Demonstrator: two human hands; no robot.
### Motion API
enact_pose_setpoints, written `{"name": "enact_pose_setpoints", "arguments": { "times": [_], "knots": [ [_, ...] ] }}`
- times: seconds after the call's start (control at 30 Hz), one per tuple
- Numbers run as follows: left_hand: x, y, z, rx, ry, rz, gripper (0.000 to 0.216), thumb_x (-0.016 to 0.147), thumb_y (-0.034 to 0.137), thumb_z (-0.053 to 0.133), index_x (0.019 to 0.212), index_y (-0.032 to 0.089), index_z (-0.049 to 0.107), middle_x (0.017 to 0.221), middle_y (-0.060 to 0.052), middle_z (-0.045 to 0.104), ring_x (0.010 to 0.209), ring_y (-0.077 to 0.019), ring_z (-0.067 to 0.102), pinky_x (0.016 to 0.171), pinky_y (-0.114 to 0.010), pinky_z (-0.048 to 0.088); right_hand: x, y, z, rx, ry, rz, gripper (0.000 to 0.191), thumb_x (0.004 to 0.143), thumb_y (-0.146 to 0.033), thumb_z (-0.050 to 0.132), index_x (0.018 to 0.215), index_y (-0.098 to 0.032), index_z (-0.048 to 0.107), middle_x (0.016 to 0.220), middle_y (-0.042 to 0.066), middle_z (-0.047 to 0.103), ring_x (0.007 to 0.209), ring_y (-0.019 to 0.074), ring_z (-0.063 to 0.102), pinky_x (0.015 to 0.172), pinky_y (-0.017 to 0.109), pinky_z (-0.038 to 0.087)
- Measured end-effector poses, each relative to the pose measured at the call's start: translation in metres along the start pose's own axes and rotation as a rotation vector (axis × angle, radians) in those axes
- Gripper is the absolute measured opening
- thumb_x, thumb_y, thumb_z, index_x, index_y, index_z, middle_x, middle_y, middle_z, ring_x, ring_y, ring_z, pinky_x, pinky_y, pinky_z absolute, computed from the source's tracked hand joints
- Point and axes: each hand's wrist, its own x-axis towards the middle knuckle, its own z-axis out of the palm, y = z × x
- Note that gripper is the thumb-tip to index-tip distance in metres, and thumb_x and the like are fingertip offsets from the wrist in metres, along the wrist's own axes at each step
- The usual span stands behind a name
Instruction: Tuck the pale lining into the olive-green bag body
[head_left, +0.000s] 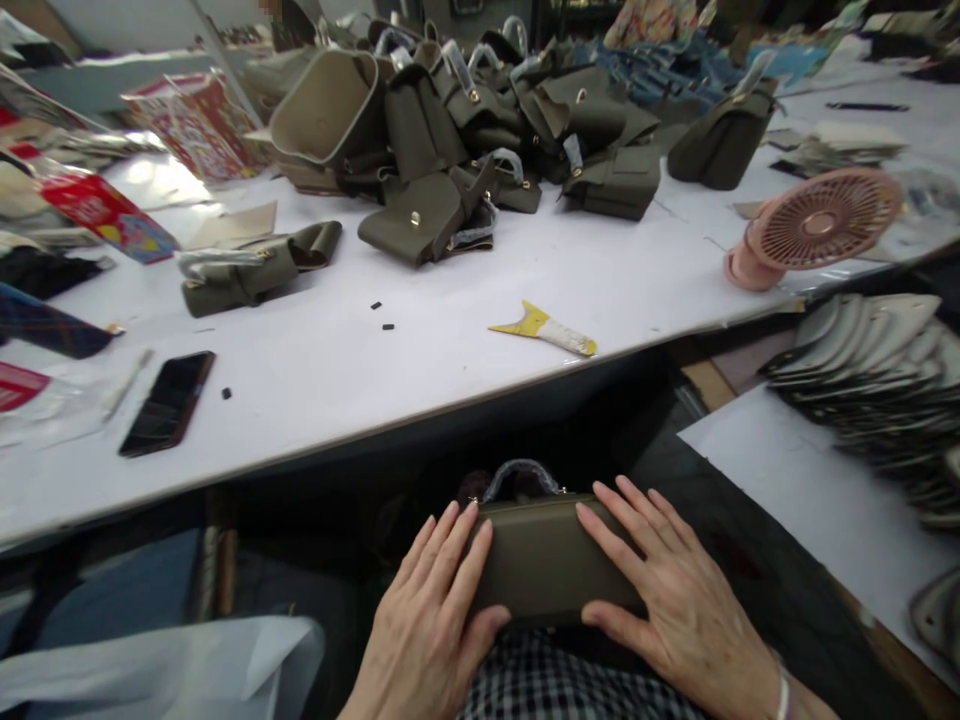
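A dark olive handbag rests in my lap, its smooth panel facing up. Its handle, wrapped in clear plastic, sticks out on the far side. My left hand lies over the left end of the bag, fingers stretched and thumb along the near edge. Across the right end is spread my right hand, its fingertips near the far edge and its thumb near the front. Both palms face down on the bag. Its underside is hidden.
A white table runs ahead of me, with piled olive bags, a phone, a yellow-tipped tool and a pink fan. Stacked grey pieces lie at right. White sheeting is at lower left.
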Motion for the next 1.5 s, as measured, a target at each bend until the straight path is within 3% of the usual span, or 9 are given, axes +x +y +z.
{"name": "enact_pose_setpoints", "arguments": {
  "times": [0.07, 0.17, 0.33, 0.57, 0.8, 0.93, 1.17, 1.37, 1.5],
  "knots": [
    [0.000, 0.003, 0.004, 0.044, -0.012, 0.019, 0.077, 0.088, 0.059, 0.053, 0.149, 0.017, 0.035, 0.156, -0.014, 0.034, 0.141, -0.0324, 0.034, 0.110, -0.048, 0.039, 0.001, -0.001, -0.002, -0.011, -0.011, -0.020, 0.086, 0.084, -0.070, 0.054, 0.151, -0.021, 0.031, 0.158, 0.007, 0.028, 0.143, 0.0330, 0.028, 0.112, 0.051, 0.029],
    [0.000, 0.002, 0.006, 0.066, -0.020, 0.047, 0.083, 0.085, 0.068, 0.050, 0.150, 0.019, 0.034, 0.158, -0.009, 0.031, 0.142, -0.0326, 0.032, 0.114, -0.047, 0.031, 0.004, -0.005, -0.006, -0.028, -0.035, -0.062, 0.087, 0.085, -0.068, 0.053, 0.151, -0.015, 0.031, 0.157, 0.007, 0.030, 0.143, 0.0304, 0.028, 0.115, 0.049, 0.025],
    [0.000, 0.000, 0.004, 0.051, -0.054, 0.059, 0.079, 0.087, 0.066, 0.049, 0.150, 0.021, 0.033, 0.159, -0.002, 0.031, 0.145, -0.0332, 0.024, 0.120, -0.048, 0.017, 0.010, -0.013, -0.006, -0.043, -0.055, -0.105, 0.088, 0.084, -0.063, 0.059, 0.151, -0.015, 0.029, 0.159, 0.006, 0.026, 0.144, 0.0305, 0.027, 0.117, 0.049, 0.019],
    [-0.002, -0.001, 0.006, -0.028, -0.030, 0.064, 0.068, 0.088, 0.058, 0.056, 0.147, 0.029, 0.040, 0.156, -0.005, 0.036, 0.143, -0.0337, 0.030, 0.116, -0.050, 0.025, 0.007, -0.014, 0.005, -0.041, 0.014, -0.158, 0.068, 0.090, -0.050, 0.058, 0.149, -0.021, 0.037, 0.156, 0.010, 0.032, 0.142, 0.0359, 0.029, 0.113, 0.057, 0.023],
    [0.003, -0.001, 0.007, -0.079, 0.039, 0.033, 0.061, 0.087, 0.057, 0.059, 0.140, 0.028, 0.051, 0.151, -0.007, 0.044, 0.140, -0.0330, 0.034, 0.114, -0.049, 0.031, 0.008, -0.012, 0.010, -0.035, 0.076, -0.162, 0.069, 0.089, -0.052, 0.059, 0.147, -0.020, 0.040, 0.154, 0.012, 0.036, 0.141, 0.0359, 0.031, 0.113, 0.058, 0.025],
    [0.000, 0.002, 0.007, -0.052, 0.045, 0.036, 0.061, 0.088, 0.055, 0.058, 0.142, 0.029, 0.047, 0.153, -0.006, 0.041, 0.141, -0.0330, 0.033, 0.112, -0.051, 0.035, 0.007, -0.015, 0.007, -0.075, 0.071, -0.153, 0.072, 0.089, -0.057, 0.056, 0.148, -0.021, 0.038, 0.155, 0.010, 0.034, 0.143, 0.0340, 0.030, 0.115, 0.054, 0.022],
    [-0.003, 0.002, 0.003, -0.128, 0.040, 0.026, 0.068, 0.087, 0.057, 0.059, 0.146, 0.030, 0.041, 0.152, -0.006, 0.043, 0.144, -0.0361, 0.028, 0.113, -0.062, 0.029, -0.006, -0.029, 0.002, -0.088, 0.139, -0.134, 0.063, 0.092, -0.045, 0.056, 0.144, -0.012, 0.043, 0.152, 0.012, 0.040, 0.142, 0.0316, 0.032, 0.117, 0.054, 0.021],
    [0.013, 0.011, -0.012, -0.335, 0.015, -0.197, 0.042, 0.097, 0.038, 0.048, 0.138, 0.029, 0.051, 0.142, -0.005, 0.054, 0.133, -0.0249, 0.048, 0.117, -0.059, 0.027, 0.011, -0.016, -0.010, 0.142, 0.208, 0.112, 0.041, 0.096, -0.037, 0.051, 0.134, -0.020, 0.053, 0.136, 0.005, 0.059, 0.133, 0.0265, 0.046, 0.111, 0.053, 0.037],
    [0.025, 0.013, -0.010, -0.407, 0.058, -0.320, 0.044, 0.093, 0.031, 0.055, 0.137, 0.025, 0.051, 0.136, -0.008, 0.059, 0.125, -0.0254, 0.054, 0.114, -0.057, 0.033, 0.030, -0.006, 0.000, 0.212, 0.093, 0.238, 0.042, 0.093, -0.048, 0.054, 0.125, -0.022, 0.062, 0.130, 0.006, 0.064, 0.128, 0.0307, 0.052, 0.107, 0.059, 0.042]
  ]
}}
